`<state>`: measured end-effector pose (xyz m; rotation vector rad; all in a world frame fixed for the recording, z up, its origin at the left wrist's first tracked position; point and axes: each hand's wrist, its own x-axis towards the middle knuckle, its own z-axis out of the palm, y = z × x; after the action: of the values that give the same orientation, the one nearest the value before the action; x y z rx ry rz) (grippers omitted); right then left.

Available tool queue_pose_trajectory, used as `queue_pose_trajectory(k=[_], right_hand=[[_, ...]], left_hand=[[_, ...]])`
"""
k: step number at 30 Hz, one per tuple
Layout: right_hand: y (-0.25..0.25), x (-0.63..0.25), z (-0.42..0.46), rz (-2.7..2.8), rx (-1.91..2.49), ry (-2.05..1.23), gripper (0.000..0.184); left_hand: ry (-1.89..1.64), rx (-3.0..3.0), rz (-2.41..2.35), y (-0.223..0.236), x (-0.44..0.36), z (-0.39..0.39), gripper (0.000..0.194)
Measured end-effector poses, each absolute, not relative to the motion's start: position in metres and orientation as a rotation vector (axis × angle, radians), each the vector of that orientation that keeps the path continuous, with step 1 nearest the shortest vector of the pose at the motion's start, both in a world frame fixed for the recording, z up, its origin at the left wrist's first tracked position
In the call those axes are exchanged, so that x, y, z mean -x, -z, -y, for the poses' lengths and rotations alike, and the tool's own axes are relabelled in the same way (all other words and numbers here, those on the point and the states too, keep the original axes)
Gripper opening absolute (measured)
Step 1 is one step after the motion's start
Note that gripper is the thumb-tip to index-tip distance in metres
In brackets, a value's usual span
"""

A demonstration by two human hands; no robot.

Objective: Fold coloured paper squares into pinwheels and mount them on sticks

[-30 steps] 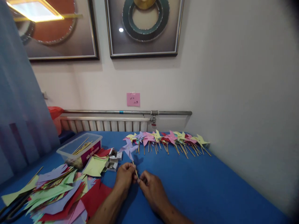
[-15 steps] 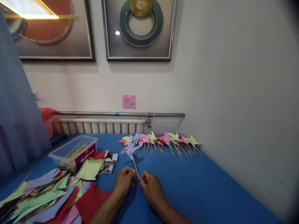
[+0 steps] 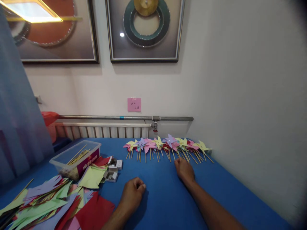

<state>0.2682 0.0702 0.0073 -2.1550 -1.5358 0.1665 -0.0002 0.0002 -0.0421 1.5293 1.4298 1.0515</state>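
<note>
At the far side of the table, my right hand (image 3: 185,170) is closed at the lower end of the stick of a purple paper pinwheel (image 3: 170,141). That pinwheel lies over a row of finished-looking pinwheels (image 3: 150,145) in pink, yellow, purple and red, their sticks pointing toward me. My left hand (image 3: 133,191) rests nearer to me on the blue cloth, fingers curled and thumb against them, with nothing showing in it. Left of it are red paper sheets (image 3: 96,210) and small white boxes (image 3: 111,175) with tiny metallic pieces.
A clear plastic box (image 3: 76,159) holding thin wooden sticks stands at the left. In front of it spreads a pile of cut coloured paper (image 3: 45,201). A blue curtain (image 3: 21,95) hangs at the left edge. Behind the table are a pipe (image 3: 103,117) and a wall.
My right hand has carried the purple pinwheel forward and right, onto the row. My left hand has let go of its stick area and moved slightly toward me.
</note>
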Motion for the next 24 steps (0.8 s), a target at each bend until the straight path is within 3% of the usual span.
queue_pose_trajectory(k=[13, 19, 24], right_hand=[[-0.003, -0.264, -0.068, 1.522, 2.165, -0.129, 0.029], [0.006, -0.235, -0.007, 1.717, 1.743, -0.157, 0.023], [0.048, -0.209, 0.091, 2.016, 1.370, -0.111, 0.019]], left_hand=[[-0.912, -1.786, -1.553, 0.037, 0.000, 0.009, 0.018], [-0.918, -1.995, -1.544, 0.021, 0.000, 0.017, 0.025], [-1.017, -2.120, -1.597, -0.003, -0.005, 0.066, 0.036]])
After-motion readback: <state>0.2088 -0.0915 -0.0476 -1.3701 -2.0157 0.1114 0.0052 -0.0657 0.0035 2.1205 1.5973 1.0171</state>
